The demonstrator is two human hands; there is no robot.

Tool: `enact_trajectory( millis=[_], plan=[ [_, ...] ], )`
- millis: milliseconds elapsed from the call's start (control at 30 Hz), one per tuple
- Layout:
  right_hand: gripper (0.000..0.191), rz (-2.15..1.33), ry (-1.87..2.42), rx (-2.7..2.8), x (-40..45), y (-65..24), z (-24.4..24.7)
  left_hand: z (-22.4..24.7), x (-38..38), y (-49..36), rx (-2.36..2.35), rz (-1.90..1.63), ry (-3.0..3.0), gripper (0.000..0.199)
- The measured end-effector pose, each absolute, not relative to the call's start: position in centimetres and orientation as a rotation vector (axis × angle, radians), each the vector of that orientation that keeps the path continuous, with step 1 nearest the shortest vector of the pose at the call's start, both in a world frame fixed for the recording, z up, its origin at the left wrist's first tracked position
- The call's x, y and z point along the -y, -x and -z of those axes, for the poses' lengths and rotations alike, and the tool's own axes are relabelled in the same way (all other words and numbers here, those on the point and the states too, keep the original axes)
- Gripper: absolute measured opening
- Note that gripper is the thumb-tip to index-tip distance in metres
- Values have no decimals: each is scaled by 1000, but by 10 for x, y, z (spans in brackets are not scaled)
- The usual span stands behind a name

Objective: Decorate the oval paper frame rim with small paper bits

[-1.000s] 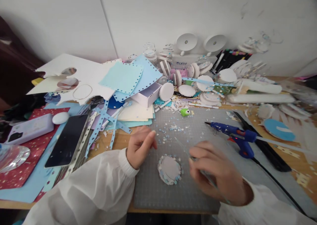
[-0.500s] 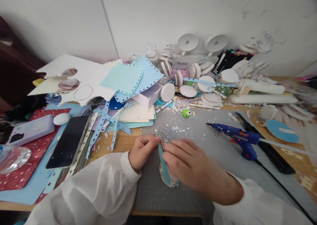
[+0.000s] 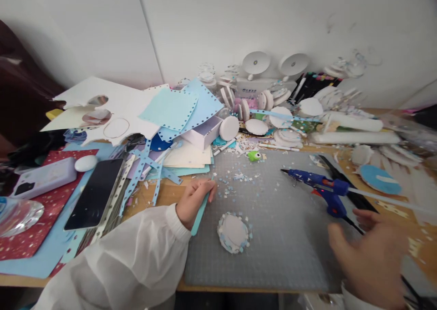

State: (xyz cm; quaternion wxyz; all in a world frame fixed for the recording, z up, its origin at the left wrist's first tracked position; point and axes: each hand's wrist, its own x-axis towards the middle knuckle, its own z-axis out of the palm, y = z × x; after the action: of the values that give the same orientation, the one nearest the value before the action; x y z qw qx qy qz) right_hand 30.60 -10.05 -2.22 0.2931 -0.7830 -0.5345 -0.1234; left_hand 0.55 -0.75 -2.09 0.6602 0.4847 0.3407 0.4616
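Observation:
My left hand (image 3: 194, 200) is closed round a narrow teal strip (image 3: 200, 215), which slants down from its fingers over the left side of the grey cutting mat (image 3: 273, 255). On the mat lies a round white disc (image 3: 234, 232) edged with small blue and white pieces; neither hand touches it. My right hand (image 3: 372, 251) is at the right, fingers apart and a little blurred, with nothing visible in it. Just beyond its fingertips rests a blue glue gun (image 3: 316, 182) with a glue stick in its back and a black cable.
Perforated blue paper (image 3: 205, 103), a white drawer-like box (image 3: 205, 134) and several white discs (image 3: 256, 127) crowd the back. A green figure (image 3: 253, 155) stands amid paper bits. A phone (image 3: 94, 194) and a clear bottle (image 3: 20, 216) lie at the left.
My right hand has let go of the strip and moved right, toward the glue gun. My left hand has drawn the strip slightly left, uncovering the disc.

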Motion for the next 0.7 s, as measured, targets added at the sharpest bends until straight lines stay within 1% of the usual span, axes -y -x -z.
enact_trajectory(
  millis=[100, 167, 267, 333, 433, 467, 600, 700],
  plan=[
    [48, 439, 2085, 1592, 81, -318, 34, 22, 7, -6, -789, -1029, -1128, 42],
    [47, 410, 2089, 1678, 68, -322, 42, 21, 6, -6, -807, -1018, -1154, 43],
    [40, 355, 2099, 1745, 56, -321, 49, 19, 7, -6, -826, -1007, -1183, 44],
    [41, 335, 2123, 1686, 54, -318, 47, 17, 7, -6, -841, -991, -1198, 45],
    [51, 261, 2166, 1498, 55, -309, 34, 16, 9, -6, -869, -936, -1247, 46],
    [51, 227, 2173, 1456, 55, -305, 27, 15, 9, -5, -879, -908, -1277, 47],
    [34, 148, 2099, 1405, 44, -283, -1, 13, 11, -5, -915, -818, -1368, 48],
    [33, 111, 1890, 1490, 27, -262, -11, 12, 12, -5, -914, -792, -1387, 51]
  ],
)
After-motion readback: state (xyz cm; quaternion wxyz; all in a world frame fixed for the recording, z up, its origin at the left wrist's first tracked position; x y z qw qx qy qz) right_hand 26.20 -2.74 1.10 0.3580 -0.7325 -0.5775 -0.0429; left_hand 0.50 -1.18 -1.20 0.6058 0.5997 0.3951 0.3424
